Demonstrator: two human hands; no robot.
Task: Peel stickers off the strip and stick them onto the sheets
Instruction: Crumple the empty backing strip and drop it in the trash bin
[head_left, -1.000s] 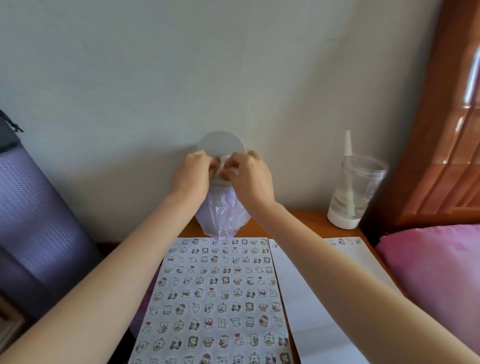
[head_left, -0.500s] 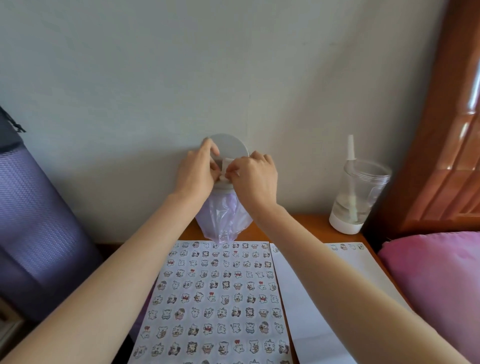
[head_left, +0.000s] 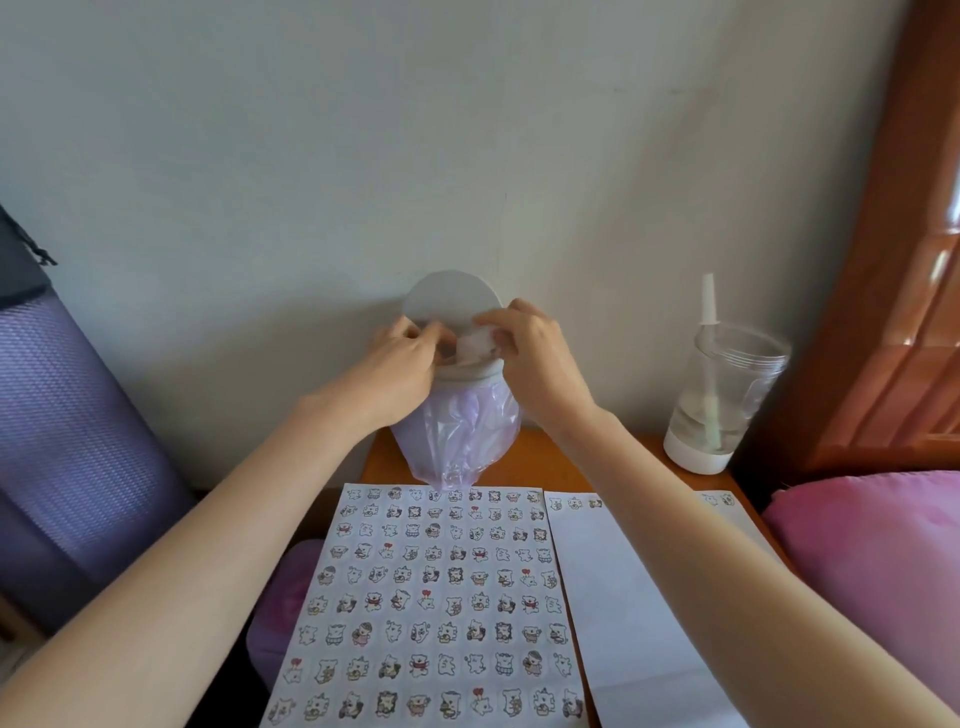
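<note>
Two bare forearms rise from the bottom corners of the frame toward its middle. Between them, at bottom centre, a sticker sheet (head_left: 431, 597) lies flat, filled with rows of small cartoon animal stickers. Just beside it on the right lies a second sheet (head_left: 623, 597), mostly blank, with a few stickers along its top edge. Both rest on an orange wooden table (head_left: 540, 462). Something pink (head_left: 291, 597) shows below the table edge at lower left, and a pink pillow (head_left: 872, 561) fills the lower right.

At the far edge of the table, in the centre of the frame, stands a small bin (head_left: 470, 371) lined with a purple plastic bag (head_left: 457, 436) that hangs down to the top of the sticker sheet. Its round lid (head_left: 452, 301) stands open against the wall (head_left: 363, 156).

Both hands meet over the bin's mouth. The right hand (head_left: 530, 348) pinches a white scrap of paper (head_left: 475, 344) between thumb and fingers, right above the opening. The left hand (head_left: 402, 358) has its fingers curled with the tips near the scrap's left edge; I cannot tell whether it grips anything.

At the right of the table stands a clear cup (head_left: 727, 395) with a white base and a straw (head_left: 707, 306). A wooden bed frame (head_left: 898, 312) runs up the right edge, and a purple rolled mat (head_left: 67, 431) leans at the left.
</note>
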